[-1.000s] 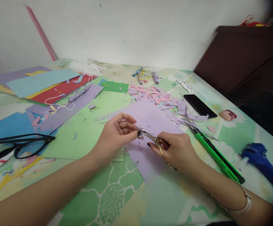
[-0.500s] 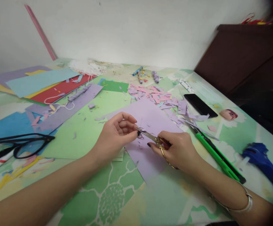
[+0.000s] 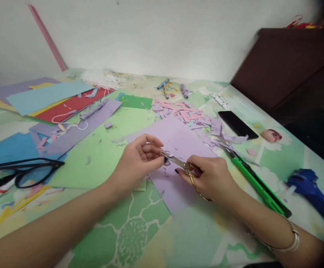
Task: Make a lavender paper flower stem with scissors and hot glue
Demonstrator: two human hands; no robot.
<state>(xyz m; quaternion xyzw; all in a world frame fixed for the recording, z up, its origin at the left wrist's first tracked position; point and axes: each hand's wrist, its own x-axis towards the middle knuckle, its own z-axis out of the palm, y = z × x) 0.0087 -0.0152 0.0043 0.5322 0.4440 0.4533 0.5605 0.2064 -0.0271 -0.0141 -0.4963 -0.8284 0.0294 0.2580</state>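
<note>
My right hand [image 3: 209,176] is closed round the gold handles of a small pair of scissors [image 3: 178,161], its blades pointing left. The blade tips reach the fingertips of my left hand [image 3: 142,156], which is pinched closed. Whatever the left fingertips hold is too small to make out; a bit of purple paper shows by the blades. Below both hands lies a sheet of purple paper [image 3: 175,134], with tiny curled scraps on it. Partly under that sheet is a light green sheet [image 3: 95,160].
Cut pink and purple scraps [image 3: 184,113] lie beyond my hands. To the right are a black phone [image 3: 238,124], a green utility knife [image 3: 259,184] and a blue tape dispenser [image 3: 313,190]. Black glasses [image 3: 25,173], coloured sheets [image 3: 50,96] and white string [image 3: 103,79] are left.
My hands stay almost in place. The scissor blades shift very slightly at the left fingertips, and a small purple bit shows beside them.
</note>
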